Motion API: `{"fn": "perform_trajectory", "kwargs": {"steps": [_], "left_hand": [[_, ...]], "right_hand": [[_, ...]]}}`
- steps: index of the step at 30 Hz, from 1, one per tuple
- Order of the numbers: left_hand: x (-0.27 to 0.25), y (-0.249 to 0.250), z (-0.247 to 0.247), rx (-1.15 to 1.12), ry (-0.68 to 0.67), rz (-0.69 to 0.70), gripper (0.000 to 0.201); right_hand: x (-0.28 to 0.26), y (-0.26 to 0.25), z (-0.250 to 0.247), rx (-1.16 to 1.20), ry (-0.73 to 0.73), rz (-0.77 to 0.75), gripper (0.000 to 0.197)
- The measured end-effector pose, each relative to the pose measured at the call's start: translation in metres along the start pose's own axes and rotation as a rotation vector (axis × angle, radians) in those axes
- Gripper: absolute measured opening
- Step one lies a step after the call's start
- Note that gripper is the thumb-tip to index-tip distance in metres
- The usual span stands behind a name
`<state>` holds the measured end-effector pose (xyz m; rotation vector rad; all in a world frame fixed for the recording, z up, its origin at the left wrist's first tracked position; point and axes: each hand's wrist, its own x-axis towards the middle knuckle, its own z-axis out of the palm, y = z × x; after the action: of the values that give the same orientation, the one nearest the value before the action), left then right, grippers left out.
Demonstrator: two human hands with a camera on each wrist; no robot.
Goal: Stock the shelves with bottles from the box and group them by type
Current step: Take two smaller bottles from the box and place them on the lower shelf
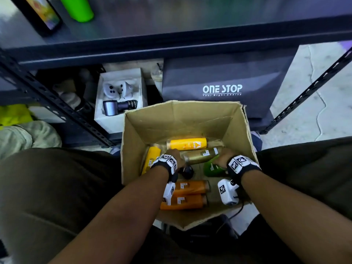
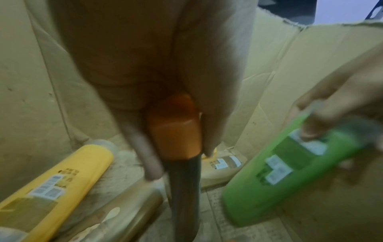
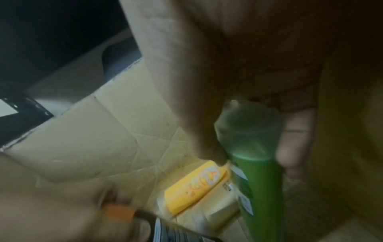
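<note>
Cardboard box [image 1: 236, 128] on the floor holds bottles lying flat: two yellow bottles [image 1: 186, 144], a gold bottle [image 1: 200, 155] and two orange bottles [image 1: 187, 195]. Both hands are inside it. The left hand [image 1: 172, 155] grips a dark bottle [image 2: 184, 193] by its orange cap, hanging base-down. The right hand [image 1: 224, 157] grips a green bottle [image 2: 275, 176] by its cap, base tilted down. Behind the box stands the dark shelf [image 1: 171, 37], carrying another green bottle [image 1: 78, 8].

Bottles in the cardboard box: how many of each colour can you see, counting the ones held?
Yellow: 2
Orange: 2
Gold: 1
Green: 1
Dark with orange cap: 1
Total: 7
</note>
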<state>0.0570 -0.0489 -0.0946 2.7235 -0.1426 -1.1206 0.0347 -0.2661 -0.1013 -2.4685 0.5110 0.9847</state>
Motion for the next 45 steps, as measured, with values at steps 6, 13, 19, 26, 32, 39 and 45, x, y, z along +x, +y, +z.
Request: {"fn": "perform_trajectory", "kwargs": {"steps": [6,13,19,26,32,39,45], "left_hand": [[0.003,0.003,0.004,-0.231,0.138,0.019,0.044],[0.011,-0.008,0.020,-0.487,0.133,-0.008,0.054],[0.014,-0.012,0.036,-0.532,0.142,-0.017,0.069],[0.018,-0.009,0.037,-0.532,0.157,-0.018,0.023],[0.010,-0.009,0.020,-0.575,0.252,-0.043,0.024],[-0.002,-0.014,-0.021,-0.621,0.377,-0.070,0.055],[-0.023,-0.023,-0.064,-0.653,0.491,-0.022,0.039]], "right_hand": [[0.002,-0.008,0.016,0.107,0.098,0.039,0.065],[0.009,-0.014,0.034,0.290,0.208,0.048,0.082],[0.011,-0.015,0.046,0.359,0.199,0.070,0.085],[0.010,-0.017,0.043,0.361,0.254,0.046,0.068],[0.002,-0.025,0.038,0.502,0.381,-0.054,0.061],[-0.013,-0.047,0.013,0.573,0.442,-0.199,0.054],[-0.030,-0.077,-0.017,0.627,0.592,-0.388,0.055]]}}
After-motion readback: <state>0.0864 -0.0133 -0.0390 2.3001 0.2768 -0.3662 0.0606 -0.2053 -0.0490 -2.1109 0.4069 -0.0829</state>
